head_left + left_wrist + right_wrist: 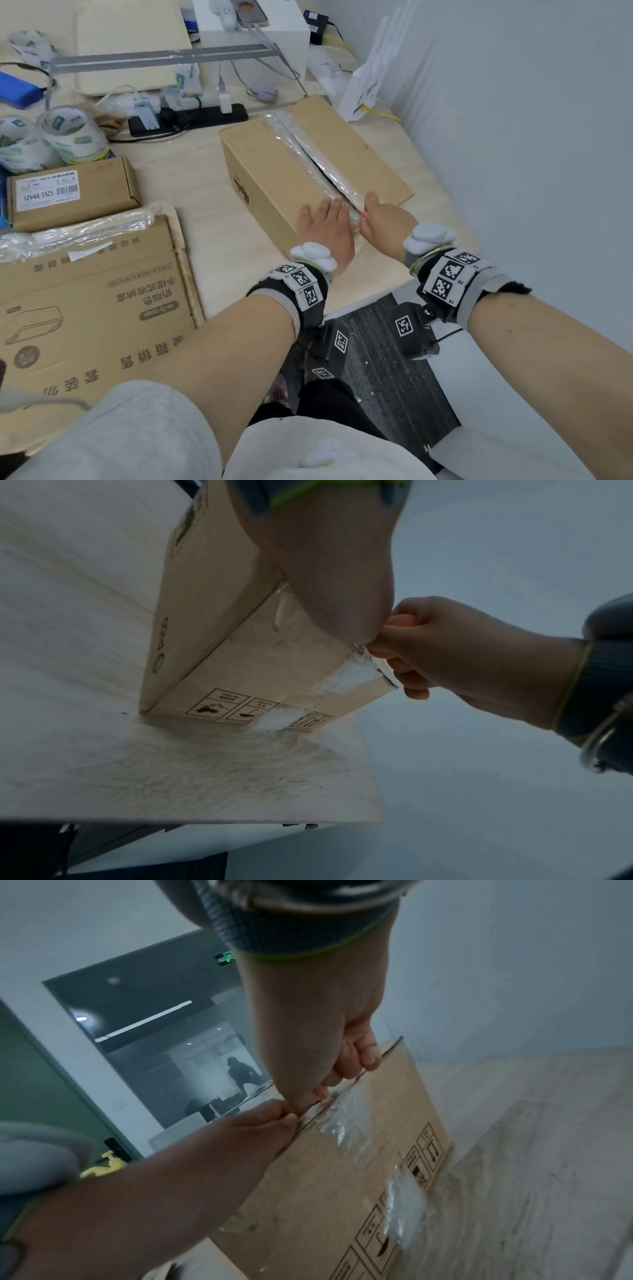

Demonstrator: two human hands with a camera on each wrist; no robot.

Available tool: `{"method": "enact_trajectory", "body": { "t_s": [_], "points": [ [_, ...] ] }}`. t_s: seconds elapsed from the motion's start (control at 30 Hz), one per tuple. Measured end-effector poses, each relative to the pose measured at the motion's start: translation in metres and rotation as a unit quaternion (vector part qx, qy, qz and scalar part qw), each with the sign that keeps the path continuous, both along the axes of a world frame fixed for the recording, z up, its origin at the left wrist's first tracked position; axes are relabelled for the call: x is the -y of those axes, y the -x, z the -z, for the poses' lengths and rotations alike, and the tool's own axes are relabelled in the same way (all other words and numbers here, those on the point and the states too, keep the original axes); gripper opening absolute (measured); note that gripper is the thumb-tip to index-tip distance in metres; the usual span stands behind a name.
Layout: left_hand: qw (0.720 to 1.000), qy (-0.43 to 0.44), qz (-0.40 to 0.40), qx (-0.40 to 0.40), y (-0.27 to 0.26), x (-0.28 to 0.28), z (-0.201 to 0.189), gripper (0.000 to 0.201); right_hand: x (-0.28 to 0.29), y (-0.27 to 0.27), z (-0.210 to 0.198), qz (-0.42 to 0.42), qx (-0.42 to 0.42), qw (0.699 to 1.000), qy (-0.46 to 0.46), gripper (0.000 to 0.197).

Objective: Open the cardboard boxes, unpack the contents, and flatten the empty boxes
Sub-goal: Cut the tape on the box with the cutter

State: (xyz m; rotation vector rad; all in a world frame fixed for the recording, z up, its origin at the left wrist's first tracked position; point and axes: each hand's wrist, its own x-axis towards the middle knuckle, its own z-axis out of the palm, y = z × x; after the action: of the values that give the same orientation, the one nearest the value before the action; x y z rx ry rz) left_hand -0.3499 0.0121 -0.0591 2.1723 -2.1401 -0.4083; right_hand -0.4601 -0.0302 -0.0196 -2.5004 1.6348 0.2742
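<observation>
While the left hand (327,233) lay flat with straight fingers on the near end of the cardboard box (308,161), pressing on its top, the right hand (385,217) was clenched just beside it at the seam, fingers curled round the near end of the clear tape (308,147) that ran along the box top. The box stood on the pale table (212,205) close to its near edge, with a flattened box (92,298) and a small labelled box (72,192) well apart to the left, and rolls of tape (51,140) and a black power strip (188,118) farther back.
</observation>
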Motion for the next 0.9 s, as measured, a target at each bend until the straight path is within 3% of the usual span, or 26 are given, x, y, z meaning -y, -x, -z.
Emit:
{"method": "enact_trajectory", "body": {
  "t_s": [0.13, 0.4, 0.73, 0.9],
  "points": [
    [1.0, 0.003, 0.005, 0.0, 0.001, 0.002, 0.001, 0.053, -0.002, 0.002, 0.002, 0.015, 0.011, 1.0, -0.013, 0.02],
    [0.999, 0.037, 0.008, -0.012, -0.001, 0.0, 0.005, 0.05, -0.011, 0.02, 0.004, 0.01, 0.135, 0.99, -0.034, 0.022],
    [0.999, 0.05, 0.014, -0.015, -0.002, 0.002, 0.008, 0.05, -0.021, 0.029, 0.011, 0.023, 0.19, 0.98, -0.044, 0.02],
    [0.997, 0.065, 0.045, 0.025, -0.008, 0.011, 0.004, 0.048, -0.023, 0.042, 0.013, 0.049, 0.195, 0.977, -0.074, 0.026]
  ]
}}
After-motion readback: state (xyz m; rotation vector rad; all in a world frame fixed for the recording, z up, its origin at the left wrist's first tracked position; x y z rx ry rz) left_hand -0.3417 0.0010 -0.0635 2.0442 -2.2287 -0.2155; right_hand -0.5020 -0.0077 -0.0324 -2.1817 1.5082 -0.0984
